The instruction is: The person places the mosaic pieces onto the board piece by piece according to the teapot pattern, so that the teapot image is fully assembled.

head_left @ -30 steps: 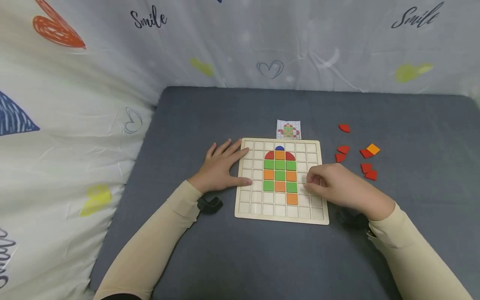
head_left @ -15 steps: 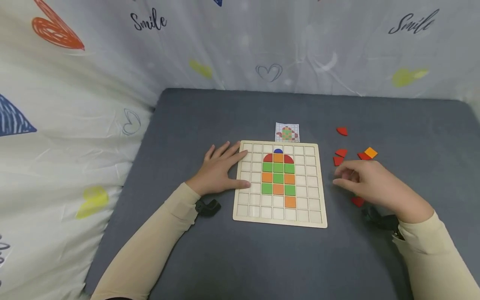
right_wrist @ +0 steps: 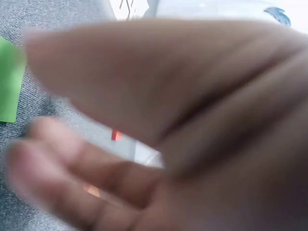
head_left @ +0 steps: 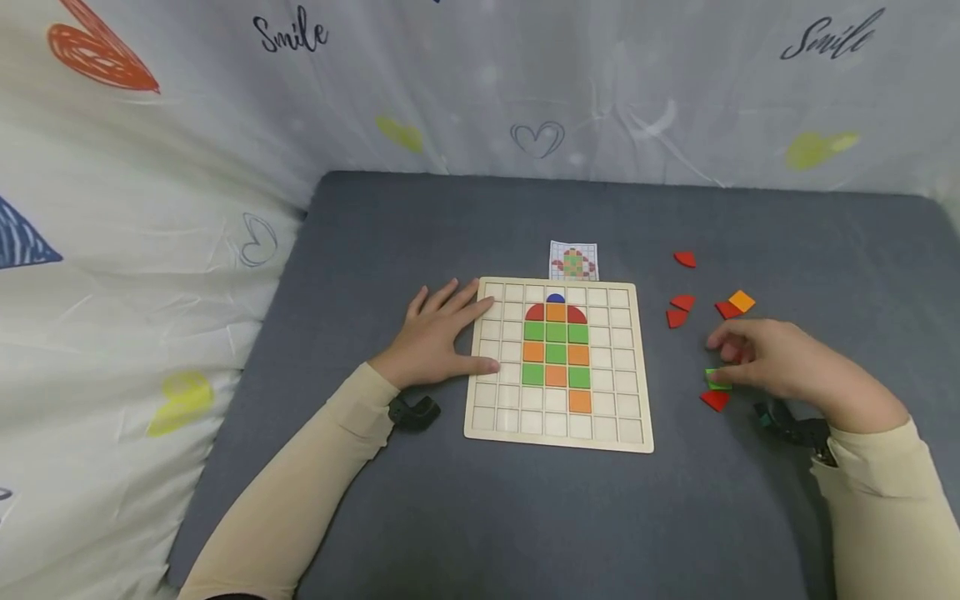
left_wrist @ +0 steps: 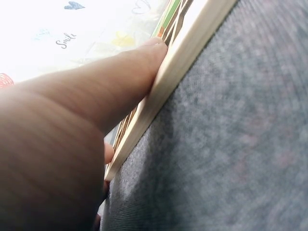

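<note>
A pale wooden grid board [head_left: 628, 427] bears a figure of green, orange, red and blue tiles. My left hand [head_left: 435, 337] rests spread on its left edge, the thumb [left_wrist: 139, 60] lying over the rim in the left wrist view. To the board's right is my right hand [head_left: 787, 362], fingers loosely bent and apart from the thumb. The thumb tip overlaps the edge of a green square tile [head_left: 722, 384], which also shows at the left of the right wrist view. A red tile [head_left: 715, 402] lies just below the green one.
A small pattern card [head_left: 573, 262] lies at the board's far edge. Several red quarter-round tiles [head_left: 682, 302] and an orange square [head_left: 742, 301] lie right of the board. A printed curtain [head_left: 457, 75] hangs behind the grey table [head_left: 420, 500].
My right hand has moved right, from over the board's right side to the loose tiles. The green tile now shows by its thumb. My left hand has stayed on the board's edge.
</note>
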`<state>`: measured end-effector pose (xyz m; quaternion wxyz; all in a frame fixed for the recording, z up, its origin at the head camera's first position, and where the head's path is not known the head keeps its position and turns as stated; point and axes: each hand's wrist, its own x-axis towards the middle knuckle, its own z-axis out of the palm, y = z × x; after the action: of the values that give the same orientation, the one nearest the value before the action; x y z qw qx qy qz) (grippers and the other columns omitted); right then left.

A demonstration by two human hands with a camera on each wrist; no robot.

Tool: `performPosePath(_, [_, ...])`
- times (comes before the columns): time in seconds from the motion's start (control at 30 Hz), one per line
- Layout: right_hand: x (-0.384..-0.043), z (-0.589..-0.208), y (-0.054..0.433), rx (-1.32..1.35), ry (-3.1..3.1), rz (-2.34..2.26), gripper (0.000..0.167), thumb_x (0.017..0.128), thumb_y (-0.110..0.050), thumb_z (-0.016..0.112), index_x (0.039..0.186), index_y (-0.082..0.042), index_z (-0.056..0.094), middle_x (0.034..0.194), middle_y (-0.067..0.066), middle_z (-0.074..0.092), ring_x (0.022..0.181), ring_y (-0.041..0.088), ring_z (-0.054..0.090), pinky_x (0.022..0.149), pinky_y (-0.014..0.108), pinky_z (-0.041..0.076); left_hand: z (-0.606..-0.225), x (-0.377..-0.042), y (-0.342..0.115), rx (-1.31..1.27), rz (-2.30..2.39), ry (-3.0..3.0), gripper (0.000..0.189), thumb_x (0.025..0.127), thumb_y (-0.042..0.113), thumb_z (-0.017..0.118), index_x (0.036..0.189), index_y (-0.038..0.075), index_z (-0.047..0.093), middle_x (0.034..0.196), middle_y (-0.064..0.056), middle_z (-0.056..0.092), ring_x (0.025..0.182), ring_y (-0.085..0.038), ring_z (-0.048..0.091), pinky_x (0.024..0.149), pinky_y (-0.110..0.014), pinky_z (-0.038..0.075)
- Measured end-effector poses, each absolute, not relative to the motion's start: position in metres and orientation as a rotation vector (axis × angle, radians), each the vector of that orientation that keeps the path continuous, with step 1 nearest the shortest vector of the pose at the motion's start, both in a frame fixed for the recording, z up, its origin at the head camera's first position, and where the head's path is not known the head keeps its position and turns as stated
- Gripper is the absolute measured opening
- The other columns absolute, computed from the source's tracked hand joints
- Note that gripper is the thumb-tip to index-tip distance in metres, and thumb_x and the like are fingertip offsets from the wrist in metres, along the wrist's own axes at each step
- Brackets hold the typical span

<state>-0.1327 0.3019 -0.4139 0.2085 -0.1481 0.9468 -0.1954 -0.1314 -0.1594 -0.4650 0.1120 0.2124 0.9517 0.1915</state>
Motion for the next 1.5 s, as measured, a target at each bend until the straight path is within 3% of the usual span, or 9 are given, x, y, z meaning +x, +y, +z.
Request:
performPosePath(0.37, [-0.131,-0.418,0.301,-0.401,2.600,-0.502,0.032,0.081,-0.021,0.092,0.101,-0.007,0.072,0.088,-0.001,0.065,0.085,0.019,0.058,0.069,0.035,0.049,-0.467,-0.132,-0.157,0.630,0.558,2.790,0.102,0.088,0.076,0.068,0.169,0.029,0.027,0.178,0.001,0.008,0.164,-0.029,0.001,0.127,-0.062,-0.008])
performPosePath(0.57, [-0.129,-0.419,0.292,-0.434,2.634,-0.533,0.022,0.083,-0.019,0.091,0.093,-0.009,0.074,0.083,-0.005,0.069,0.078,0.014,0.060,0.067,0.035,0.050,-0.468,-0.132,-0.155,0.615,0.553,2.789,0.103,0.087,0.077,0.068,0.169,0.029,0.027,0.177,0.002,0.009,0.164,-0.029,0.001,0.127,-0.061,-0.009])
performPosePath(0.87, [-0.124,-0.423,0.274,-0.522,2.685,-0.586,0.023,0.084,-0.020,0.090,0.085,-0.015,0.068,0.072,-0.006,0.057,0.068,0.012,0.052,0.062,0.029,0.042,-0.471,-0.130,-0.154,0.611,0.554,2.793,0.102,0.087,0.075,0.069,0.168,0.029,0.029,0.177,0.001,0.009,0.164,-0.029,0.001,0.126,-0.062,-0.008])
performPosePath(1.13, [-0.118,-0.414,0.261,-0.569,2.672,-0.627,0.019,0.090,-0.018,0.085,0.088,-0.014,0.067,0.069,-0.006,0.057,0.062,0.011,0.051,0.059,0.027,0.043,-0.472,-0.129,-0.155,0.634,0.572,2.792,0.102,0.088,0.074,0.069,0.169,0.028,0.028,0.178,0.001,0.008,0.164,-0.029,0.001,0.126,-0.063,-0.008])
performPosePath(1.37, [-0.118,-0.405,0.241,-0.629,2.654,-0.647,0.016,0.090,-0.017,0.085,0.093,-0.013,0.069,0.074,-0.007,0.063,0.068,0.012,0.057,0.062,0.028,0.048,-0.469,-0.131,-0.159,0.632,0.567,2.797,0.102,0.088,0.073,0.070,0.169,0.027,0.029,0.178,0.000,0.008,0.164,-0.030,0.001,0.127,-0.062,-0.008])
performPosePath(1.5, [-0.120,-0.402,0.228,-0.645,2.635,-0.666,0.018,0.089,-0.015,0.085,0.089,-0.014,0.067,0.071,-0.006,0.062,0.062,0.012,0.055,0.058,0.028,0.047,-0.468,-0.132,-0.160,0.633,0.573,2.803,0.102,0.088,0.073,0.071,0.168,0.026,0.029,0.178,0.000,0.009,0.164,-0.031,0.002,0.126,-0.063,-0.008])
